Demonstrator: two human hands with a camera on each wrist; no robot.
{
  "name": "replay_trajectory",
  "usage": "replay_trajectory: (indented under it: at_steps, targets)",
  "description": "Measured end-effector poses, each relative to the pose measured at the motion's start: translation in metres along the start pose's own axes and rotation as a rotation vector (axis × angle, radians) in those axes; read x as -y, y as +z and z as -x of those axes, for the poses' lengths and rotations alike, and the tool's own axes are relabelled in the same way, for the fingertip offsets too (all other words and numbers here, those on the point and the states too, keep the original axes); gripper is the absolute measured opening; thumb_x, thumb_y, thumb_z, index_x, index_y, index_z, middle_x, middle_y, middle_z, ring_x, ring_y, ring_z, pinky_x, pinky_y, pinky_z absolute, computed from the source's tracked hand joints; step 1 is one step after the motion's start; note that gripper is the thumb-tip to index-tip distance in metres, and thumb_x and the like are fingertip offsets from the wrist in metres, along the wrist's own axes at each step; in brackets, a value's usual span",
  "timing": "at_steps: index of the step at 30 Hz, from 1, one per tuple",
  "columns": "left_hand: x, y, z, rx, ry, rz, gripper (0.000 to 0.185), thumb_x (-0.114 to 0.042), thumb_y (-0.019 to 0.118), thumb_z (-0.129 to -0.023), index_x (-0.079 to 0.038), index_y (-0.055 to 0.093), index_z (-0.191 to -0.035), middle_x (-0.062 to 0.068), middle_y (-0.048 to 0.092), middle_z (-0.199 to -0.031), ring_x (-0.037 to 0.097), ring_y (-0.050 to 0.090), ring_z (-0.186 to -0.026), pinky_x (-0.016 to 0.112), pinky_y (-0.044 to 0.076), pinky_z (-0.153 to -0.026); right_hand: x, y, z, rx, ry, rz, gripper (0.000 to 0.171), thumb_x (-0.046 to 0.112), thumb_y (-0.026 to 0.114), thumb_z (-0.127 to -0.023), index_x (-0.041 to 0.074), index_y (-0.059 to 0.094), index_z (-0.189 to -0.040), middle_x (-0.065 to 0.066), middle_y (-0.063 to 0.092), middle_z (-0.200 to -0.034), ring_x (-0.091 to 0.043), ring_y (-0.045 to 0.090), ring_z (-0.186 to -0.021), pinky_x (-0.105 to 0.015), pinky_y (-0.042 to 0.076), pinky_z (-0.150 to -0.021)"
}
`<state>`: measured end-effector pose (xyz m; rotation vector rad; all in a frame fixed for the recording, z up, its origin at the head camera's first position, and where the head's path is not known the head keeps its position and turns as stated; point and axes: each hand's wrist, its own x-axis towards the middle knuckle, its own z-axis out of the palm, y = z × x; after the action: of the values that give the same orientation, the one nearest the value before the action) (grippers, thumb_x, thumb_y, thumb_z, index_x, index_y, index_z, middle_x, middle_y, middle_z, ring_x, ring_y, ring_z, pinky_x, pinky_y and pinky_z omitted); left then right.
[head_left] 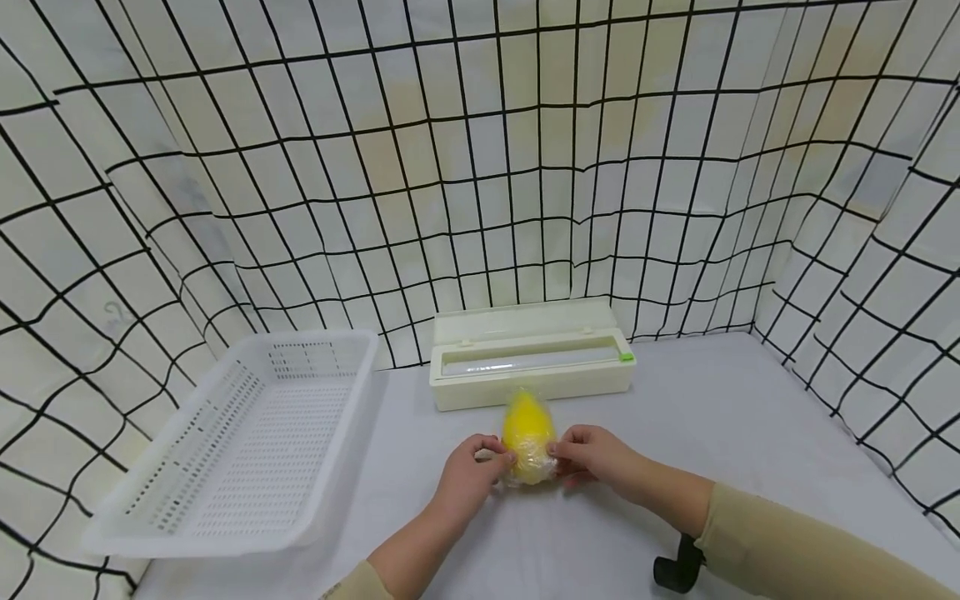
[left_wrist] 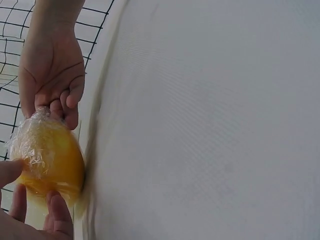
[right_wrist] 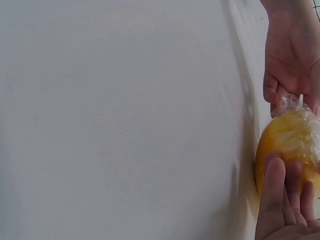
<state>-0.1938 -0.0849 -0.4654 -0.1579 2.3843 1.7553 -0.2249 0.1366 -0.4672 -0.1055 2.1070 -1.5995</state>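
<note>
A yellow, lemon-shaped fruit [head_left: 528, 433] wrapped in clear cling film stands at the middle front of the table, its narrower end pointing away. The film is crinkled and bunched over the near side. My left hand [head_left: 471, 475] holds the fruit from the left, thumb on the film at its near side. From the right, my right hand [head_left: 600, 457] pinches it with thumb and fingers. In the left wrist view, several left fingertips [left_wrist: 61, 212] lie along the underside of the fruit. The right wrist view has right fingers [right_wrist: 274, 185] spread against its side.
Just behind the fruit sits a cream cling film dispenser [head_left: 532, 385] with its lid raised and a roll inside. To the left is a white perforated basket [head_left: 352, 417]. Black wire mesh [head_left: 540, 167] encloses the back and sides. A black fitting [head_left: 677, 571] hangs by the right cuff.
</note>
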Motion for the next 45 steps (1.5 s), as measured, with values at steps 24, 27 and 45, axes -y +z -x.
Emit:
replay_trajectory:
  at_steps: [24,27,45]
  targets:
    - [-0.006,-0.006,-0.006,0.116,-0.061,0.016,0.049,-0.031,0.073,-0.089,-0.006,0.053,-0.126,0.012,0.052,-0.127,0.023,0.057,-0.091,0.033,0.054,-0.076,-0.003,-0.016,0.008,0.067,0.034,-0.087,0.031,0.029,0.061,-0.097,0.001,0.057,-0.111,-0.012,0.067,-0.101,-0.023,0.066,-0.089,-0.035,0.058,-0.075]
    - [-0.01,-0.011,-0.008,0.046,0.029,-0.135,0.041,-0.032,0.072,-0.09,-0.013,0.056,-0.124,0.01,0.051,-0.128,0.023,0.055,-0.094,0.033,0.051,-0.071,0.001,-0.015,0.011,0.03,0.05,-0.064,0.037,0.029,0.061,-0.097,0.001,0.054,-0.118,-0.013,0.064,-0.105,-0.024,0.067,-0.088,-0.035,0.058,-0.075]
    - [-0.04,-0.027,-0.042,0.281,0.528,-0.876,0.062,-0.012,0.064,-0.081,-0.03,0.058,-0.14,-0.002,0.048,-0.139,0.024,0.042,-0.129,0.042,0.044,-0.101,0.005,0.01,0.009,0.021,0.141,0.059,0.085,0.045,0.077,-0.084,0.005,0.034,-0.145,-0.012,0.06,-0.116,-0.024,0.067,-0.077,-0.034,0.058,-0.071]
